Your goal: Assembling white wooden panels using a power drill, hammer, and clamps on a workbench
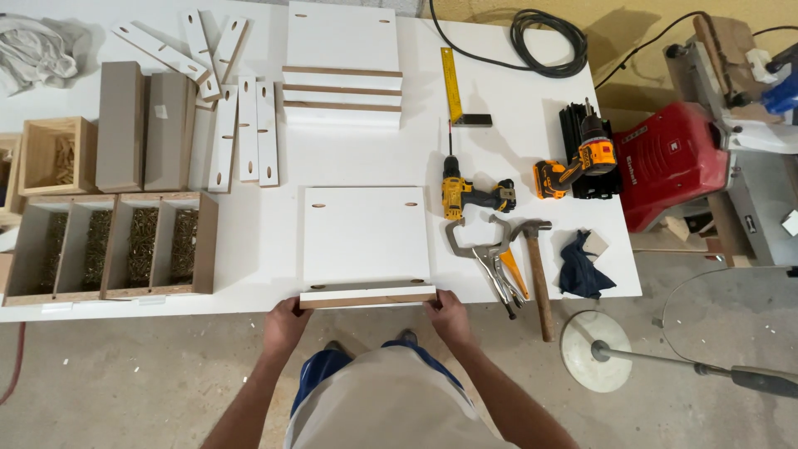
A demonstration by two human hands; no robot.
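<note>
On the far left of the white surface sit open wooden boxes filled with screws, with two grey panels standing behind them and a scatter of slotted white strips just to their right. At the near edge, the left hand grips the left end of a narrow white board with a bare wood edge, fingers curled around its corner. That board lies along the front of the surface, pressed against the near side of a square white panel — the two are touching. The right hand holds the board's right end in the same way, fingers wrapped over the top. A stack of similar white boards rests further back. To the right lie a yellow square, a yellow drill, locking pliers, a hammer, a second drill and a dark blue rag — all well apart from the hands.
</note>
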